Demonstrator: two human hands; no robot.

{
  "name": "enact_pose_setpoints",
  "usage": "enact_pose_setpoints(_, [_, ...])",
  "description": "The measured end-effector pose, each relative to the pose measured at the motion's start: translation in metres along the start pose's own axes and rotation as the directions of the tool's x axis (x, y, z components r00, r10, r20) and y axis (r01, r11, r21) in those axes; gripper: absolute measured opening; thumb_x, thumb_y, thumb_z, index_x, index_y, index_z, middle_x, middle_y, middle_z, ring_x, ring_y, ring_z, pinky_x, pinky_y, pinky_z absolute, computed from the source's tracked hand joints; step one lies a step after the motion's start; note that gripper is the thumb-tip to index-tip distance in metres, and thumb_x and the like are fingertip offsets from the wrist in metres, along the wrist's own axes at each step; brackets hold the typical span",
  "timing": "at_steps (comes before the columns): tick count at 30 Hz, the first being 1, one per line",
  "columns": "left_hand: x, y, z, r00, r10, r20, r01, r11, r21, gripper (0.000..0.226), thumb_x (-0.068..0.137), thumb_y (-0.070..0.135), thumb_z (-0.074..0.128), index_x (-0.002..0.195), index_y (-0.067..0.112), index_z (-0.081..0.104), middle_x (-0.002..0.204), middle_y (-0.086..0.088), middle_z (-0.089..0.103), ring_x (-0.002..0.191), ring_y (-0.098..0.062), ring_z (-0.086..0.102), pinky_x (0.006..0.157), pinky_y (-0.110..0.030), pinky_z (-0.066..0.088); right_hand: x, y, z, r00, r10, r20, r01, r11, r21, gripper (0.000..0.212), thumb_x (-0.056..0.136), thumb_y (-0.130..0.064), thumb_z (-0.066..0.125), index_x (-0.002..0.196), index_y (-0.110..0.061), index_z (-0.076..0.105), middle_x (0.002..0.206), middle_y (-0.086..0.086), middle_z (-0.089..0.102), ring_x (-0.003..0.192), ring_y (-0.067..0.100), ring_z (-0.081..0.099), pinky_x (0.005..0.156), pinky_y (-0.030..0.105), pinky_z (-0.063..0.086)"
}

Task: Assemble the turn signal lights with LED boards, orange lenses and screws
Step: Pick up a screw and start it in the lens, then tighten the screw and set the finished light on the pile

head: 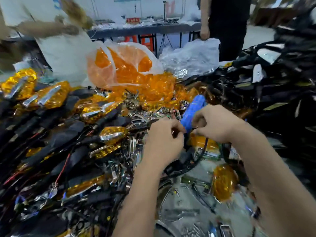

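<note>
My right hand [216, 124] grips a blue electric screwdriver [192, 112] that points down at a black turn signal housing [183, 158] held under my left hand [164, 141]. My left fingers pinch something small at the screwdriver's tip; what it is stays blurred. An orange lens [202, 142] shows just under the right hand. Another loose orange lens [223, 183] lies at the lower right. Black wires trail from the housing toward me.
Assembled turn signals [109, 134] with orange lenses and black stems are heaped on the left. A plastic bag of orange lenses [123, 69] stands at the back, a clear bag [189, 57] beside it. Black housings [273, 82] pile up right. Two people stand behind.
</note>
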State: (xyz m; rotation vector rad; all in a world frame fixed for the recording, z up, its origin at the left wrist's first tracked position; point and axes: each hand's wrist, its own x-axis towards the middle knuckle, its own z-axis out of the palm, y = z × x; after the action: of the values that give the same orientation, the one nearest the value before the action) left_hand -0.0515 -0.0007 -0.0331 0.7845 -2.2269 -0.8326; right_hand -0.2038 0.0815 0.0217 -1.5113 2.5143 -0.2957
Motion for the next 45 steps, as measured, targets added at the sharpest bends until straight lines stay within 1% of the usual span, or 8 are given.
enact_pose_setpoints(8, [0.004,-0.02,0.004,0.999,-0.037,-0.002,0.037,0.994,-0.099,0.024,0.083,0.008,0.073,0.075,0.03,0.074,0.085,0.014,0.071,0.074,-0.004,0.066,0.069,-0.023,0.053,-0.003,0.018,0.016,0.996,0.036,0.078,-0.034,0.999,-0.039,0.053,0.072,-0.037,0.091,0.118,-0.025,0.069,0.101,-0.006,0.066,0.095,0.019,0.065,0.085,0.032,0.055])
enact_pose_setpoints(12, [0.005,-0.018,0.0,0.996,-0.081,-0.023,0.072,0.962,-0.263,0.014,0.09,0.026,0.069,0.077,0.026,0.074,0.071,0.01,0.07,0.068,-0.009,0.066,0.062,-0.03,0.052,-0.009,0.015,0.002,0.988,-0.061,-0.143,0.088,0.978,0.191,0.048,0.066,-0.042,0.095,0.105,-0.037,0.067,0.088,-0.02,0.059,0.08,-0.002,0.056,0.065,0.014,0.04])
enact_pose_setpoints(16, [0.004,-0.009,-0.005,0.991,-0.124,0.042,0.126,0.818,-0.562,0.026,0.093,0.045,0.064,0.097,0.02,0.072,0.074,0.001,0.068,0.067,-0.018,0.068,0.055,-0.038,0.057,-0.013,-0.007,0.004,0.953,-0.203,-0.225,0.278,0.881,0.384,0.047,0.07,-0.035,0.094,0.107,-0.041,0.066,0.1,-0.014,0.066,0.096,0.008,0.062,0.083,0.028,0.052])
enact_pose_setpoints(26, [0.01,-0.021,-0.01,0.96,-0.257,-0.11,0.18,0.869,-0.46,0.02,0.092,0.006,0.075,0.082,0.023,0.074,0.078,0.0,0.076,0.065,-0.023,0.076,0.059,-0.042,0.064,-0.007,-0.016,0.014,0.946,-0.216,-0.24,0.297,0.875,0.382,0.03,0.083,-0.035,0.086,0.109,-0.031,0.072,0.095,-0.01,0.067,0.089,0.011,0.064,0.085,0.032,0.057])
enact_pose_setpoints(32, [0.008,-0.03,-0.015,0.884,-0.411,-0.221,0.261,0.828,-0.496,0.018,0.09,0.0,0.074,0.086,0.013,0.062,0.092,-0.007,0.071,0.059,-0.018,0.075,0.063,-0.046,0.065,0.017,-0.008,0.017,0.947,-0.078,-0.313,0.176,0.938,0.298,0.007,0.091,-0.019,0.078,0.093,-0.024,0.074,0.087,-0.01,0.068,0.081,0.004,0.063,0.085,0.033,0.057])
enact_pose_setpoints(35, [0.008,-0.036,-0.023,0.837,-0.496,-0.231,0.273,0.745,-0.609,0.021,0.093,-0.003,0.069,0.086,0.011,0.054,0.097,-0.014,0.069,0.063,-0.02,0.077,0.068,-0.046,0.066,0.041,-0.02,0.026,0.938,-0.105,-0.33,0.174,0.967,0.187,0.017,0.096,-0.015,0.07,0.108,-0.026,0.074,0.107,-0.005,0.072,0.111,0.018,0.062,0.095,0.037,0.051])
enact_pose_setpoints(40, [0.009,-0.039,-0.026,0.817,-0.523,-0.243,0.267,0.717,-0.644,0.021,0.098,-0.002,0.061,0.094,0.016,0.05,0.105,-0.013,0.068,0.066,-0.022,0.078,0.058,-0.025,0.059,0.074,-0.044,0.043,0.975,-0.198,-0.101,0.183,0.974,-0.136,0.057,0.102,-0.01,0.056,0.15,-0.041,0.047,0.156,-0.004,0.046,0.142,0.031,0.027,0.111,0.061,0.032])
enact_pose_setpoints(45, [0.009,-0.037,-0.03,0.851,-0.48,-0.214,0.251,0.729,-0.637,0.041,0.097,-0.014,0.045,0.107,0.024,0.057,0.107,-0.009,0.063,0.066,-0.011,0.074,0.063,-0.026,0.061,0.084,-0.053,0.045,0.991,-0.133,0.01,0.133,0.979,-0.153,0.052,0.1,-0.023,0.066,0.146,-0.043,0.053,0.147,-0.004,0.054,0.145,0.032,0.028,0.114,0.064,0.026])
